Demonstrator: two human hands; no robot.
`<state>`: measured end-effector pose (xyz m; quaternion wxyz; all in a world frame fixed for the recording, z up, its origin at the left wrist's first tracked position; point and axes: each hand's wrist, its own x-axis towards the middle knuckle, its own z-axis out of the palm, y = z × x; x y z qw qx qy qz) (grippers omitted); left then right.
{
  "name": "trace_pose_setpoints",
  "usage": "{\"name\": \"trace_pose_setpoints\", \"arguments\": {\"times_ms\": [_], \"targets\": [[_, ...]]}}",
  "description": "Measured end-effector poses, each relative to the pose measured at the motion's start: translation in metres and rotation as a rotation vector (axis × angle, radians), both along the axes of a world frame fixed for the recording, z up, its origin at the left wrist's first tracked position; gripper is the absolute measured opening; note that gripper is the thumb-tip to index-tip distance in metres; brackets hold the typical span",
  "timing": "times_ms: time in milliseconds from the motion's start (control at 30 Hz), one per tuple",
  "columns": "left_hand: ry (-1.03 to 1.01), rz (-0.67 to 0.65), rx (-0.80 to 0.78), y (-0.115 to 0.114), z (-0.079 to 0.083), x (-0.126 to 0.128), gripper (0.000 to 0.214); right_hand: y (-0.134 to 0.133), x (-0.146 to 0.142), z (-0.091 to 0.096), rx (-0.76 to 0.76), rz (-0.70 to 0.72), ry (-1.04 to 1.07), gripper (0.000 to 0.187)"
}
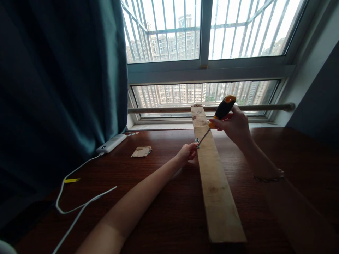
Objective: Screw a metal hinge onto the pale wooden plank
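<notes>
While the right hand [235, 125] is wrapped around the black-and-yellow handle of a screwdriver [225, 107], the left hand [187, 153] has its fingertips pinched on a small metal fitting [197, 141] at the left edge of a wooden plank [217, 183]. Any lettering on the handle is too small to read, as is the dark round mark on the white power bank [112, 143] towards the tabletop's [169, 218] far left corner. Pale and yellowish, the plank has a darker knot near its near end and brown, worn patches at its far end; it lies lengthwise, right of the tabletop's middle, pointing at the far edge. The screwdriver's bare metal shaft slants down to the fitting, which looks silvery. Nearer the far edge than the near one, left of the plank, lies a flat, wood-patterned piece [141, 151] with brown streaks
</notes>
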<state>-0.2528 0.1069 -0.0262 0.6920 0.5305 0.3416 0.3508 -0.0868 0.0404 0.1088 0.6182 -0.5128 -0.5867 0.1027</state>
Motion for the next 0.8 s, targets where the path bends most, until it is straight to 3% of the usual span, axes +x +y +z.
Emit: {"name": "trace_pose_setpoints", "arguments": {"times_ms": [133, 333, 600, 700, 800], "targets": [[-0.021, -0.001, -0.055, 0.001, 0.000, 0.000, 0.035, 0.005, 0.002, -0.005, 0.058, -0.138, -0.083, 0.047], [-0.037, 0.007, -0.077, 0.000, 0.000, 0.001, 0.033, 0.003, 0.001, -0.003, 0.074, -0.142, -0.118, 0.048], [-0.020, 0.051, -0.056, -0.002, 0.002, 0.001, 0.031, -0.001, -0.010, -0.006, 0.069, -0.118, -0.004, 0.059], [0.004, 0.053, -0.082, -0.002, 0.003, 0.001, 0.031, 0.002, -0.005, -0.003, 0.090, -0.151, 0.017, 0.053], [0.016, 0.040, -0.109, -0.001, 0.002, 0.000, 0.032, 0.006, 0.014, 0.002, 0.125, -0.288, -0.041, 0.043]]}}
